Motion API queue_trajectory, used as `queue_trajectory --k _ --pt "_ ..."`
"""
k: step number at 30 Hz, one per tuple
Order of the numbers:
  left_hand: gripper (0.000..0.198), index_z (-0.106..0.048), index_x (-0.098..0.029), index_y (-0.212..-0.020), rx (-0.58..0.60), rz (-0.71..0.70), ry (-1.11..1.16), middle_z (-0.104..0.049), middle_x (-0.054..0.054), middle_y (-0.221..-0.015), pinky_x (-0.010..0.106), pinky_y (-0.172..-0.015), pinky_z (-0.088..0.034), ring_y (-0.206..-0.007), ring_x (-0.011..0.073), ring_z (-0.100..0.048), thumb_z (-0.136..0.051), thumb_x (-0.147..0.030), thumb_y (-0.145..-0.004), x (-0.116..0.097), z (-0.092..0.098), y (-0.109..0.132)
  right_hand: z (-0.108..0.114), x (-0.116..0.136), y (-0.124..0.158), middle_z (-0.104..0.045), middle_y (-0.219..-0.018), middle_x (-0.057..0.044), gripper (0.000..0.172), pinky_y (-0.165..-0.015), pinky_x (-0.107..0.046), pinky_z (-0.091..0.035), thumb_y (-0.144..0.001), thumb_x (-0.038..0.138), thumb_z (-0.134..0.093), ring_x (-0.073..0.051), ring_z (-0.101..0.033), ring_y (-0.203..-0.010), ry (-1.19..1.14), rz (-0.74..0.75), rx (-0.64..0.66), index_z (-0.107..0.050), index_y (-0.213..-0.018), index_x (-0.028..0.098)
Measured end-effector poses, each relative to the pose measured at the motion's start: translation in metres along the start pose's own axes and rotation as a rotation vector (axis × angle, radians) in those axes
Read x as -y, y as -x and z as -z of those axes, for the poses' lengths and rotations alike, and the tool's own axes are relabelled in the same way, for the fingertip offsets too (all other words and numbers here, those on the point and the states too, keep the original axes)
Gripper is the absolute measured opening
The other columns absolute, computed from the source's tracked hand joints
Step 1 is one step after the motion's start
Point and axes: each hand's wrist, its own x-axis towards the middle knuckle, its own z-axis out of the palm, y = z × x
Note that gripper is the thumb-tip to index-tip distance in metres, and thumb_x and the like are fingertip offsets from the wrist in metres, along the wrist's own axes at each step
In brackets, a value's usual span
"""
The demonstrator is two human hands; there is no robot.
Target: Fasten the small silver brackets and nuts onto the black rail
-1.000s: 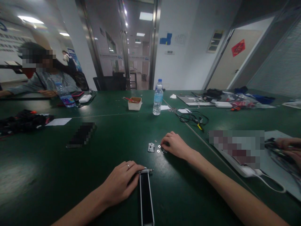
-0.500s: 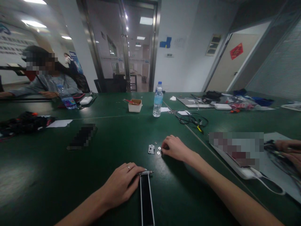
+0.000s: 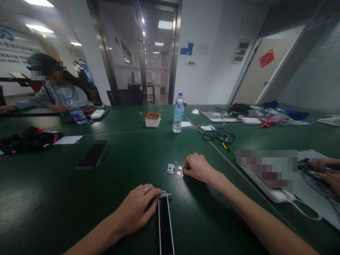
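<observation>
My left hand (image 3: 140, 205), with a ring on one finger, grips the far end of a long black bar with silver edges (image 3: 166, 226). A thin metal rod (image 3: 168, 194) lies across that end and sticks out to the right. My right hand (image 3: 198, 168) rests on the green table with its fingers curled together; whatever they hold, if anything, is hidden. Just left of its fingertips are small washers (image 3: 180, 168) and a small metal plate with holes (image 3: 170, 169).
Farther off stand a small white box (image 3: 152, 120) and a water bottle (image 3: 178, 117). Black cables (image 3: 217, 134) lie beyond my right hand. A dark phone (image 3: 93, 154) is at left. Another person's hands (image 3: 326, 170) hold wires at the right edge; one person (image 3: 58, 88) sits far left.
My right hand has shifted very slightly to the right, away from the washers. My left hand stays on the bar.
</observation>
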Motion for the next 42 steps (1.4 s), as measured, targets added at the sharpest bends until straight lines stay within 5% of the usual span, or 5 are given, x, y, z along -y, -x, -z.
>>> queue_trajectory --k 12,25,32,42 --pt "0.033 -0.052 -0.025 -0.123 -0.024 0.001 0.009 -0.060 0.004 -0.106 0.034 -0.079 -0.048 -0.091 0.0206 -0.058 -0.043 -0.015 -0.092 0.004 -0.004 0.002 0.008 0.007 0.000 -0.071 -0.082 -0.009 0.023 -0.075 -0.033 -0.039 -0.080 0.035 -0.060 -0.023 -0.062 -0.084 0.012 -0.016 0.120 -0.074 -0.075 0.017" --pt "0.033 -0.053 -0.025 -0.123 0.024 0.027 0.004 -0.061 0.003 -0.108 0.031 -0.079 -0.047 -0.091 0.0196 -0.057 -0.043 -0.016 -0.093 0.002 -0.001 0.000 0.016 0.003 0.012 -0.064 -0.089 -0.009 0.021 -0.069 -0.028 -0.041 -0.086 0.029 -0.052 -0.019 -0.056 -0.080 -0.233 0.107 0.043 -0.065 -0.085 0.012" --pt "0.031 -0.054 -0.023 -0.120 -0.011 0.016 -0.024 -0.062 0.004 -0.106 0.034 -0.082 -0.047 -0.091 0.0206 -0.058 -0.042 -0.016 -0.093 0.000 -0.001 0.000 -0.003 0.023 0.028 -0.061 -0.080 0.000 0.011 -0.060 -0.023 -0.039 -0.080 0.025 -0.060 -0.011 -0.051 -0.067 -0.514 0.331 0.169 -0.064 -0.083 0.015" --pt "0.029 -0.056 -0.022 -0.117 -0.022 -0.005 -0.038 -0.063 0.005 -0.104 0.034 -0.079 -0.048 -0.089 0.0210 -0.059 -0.043 -0.014 -0.092 -0.002 -0.001 0.000 -0.015 0.033 0.033 -0.058 -0.073 0.003 0.010 -0.058 -0.021 -0.038 -0.075 0.022 -0.067 -0.010 -0.049 -0.064 -0.642 0.348 0.164 -0.067 -0.083 0.017"
